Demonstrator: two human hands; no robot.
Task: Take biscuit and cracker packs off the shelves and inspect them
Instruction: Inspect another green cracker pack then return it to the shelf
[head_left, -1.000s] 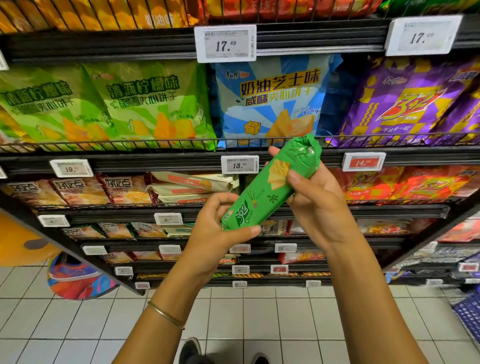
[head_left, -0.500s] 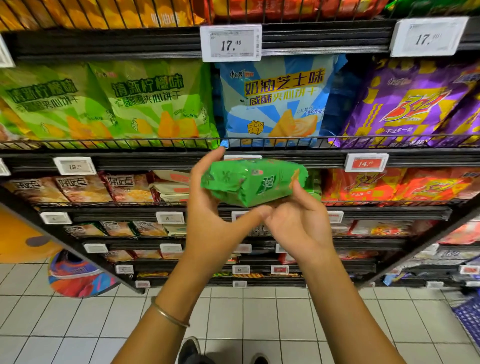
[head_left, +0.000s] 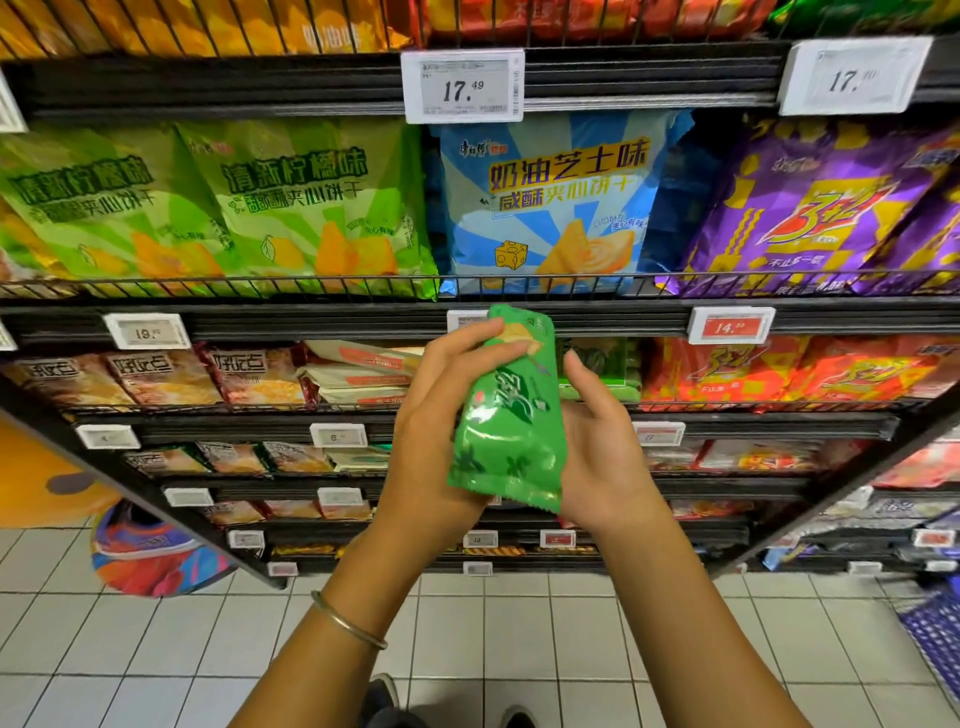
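In front of the shelves: a person stands on the tiled floor (head_left: 156, 649), both hands raised at the level of the middle shelf (head_left: 311, 325)
Pack: a slim green biscuit pack (head_left: 506, 431) is off the shelf and held nearly upright between the hands, printed face toward the camera, its top end overlapping a price tag (head_left: 460, 319)
Left hand: the left hand (head_left: 441, 415) wraps the pack's left edge; its fingers (head_left: 467, 338) curl over the upper part and the palm supports the lower corner
Right hand: the right hand (head_left: 597, 457) sits behind the right edge; palm against the wrapper, fingers loosely spread, so it steadies rather than clamps
Stage: inspection appears under way, the pack being turned for reading
Risk, slip: the glossy wrapper looks slick; with the right hand loose, a quick turn could let it drop to the floor
Risk, crush: squeezing harder to prevent that could break the biscuits inside
Risk, knock: the top end is near the shelf edge and could catch it
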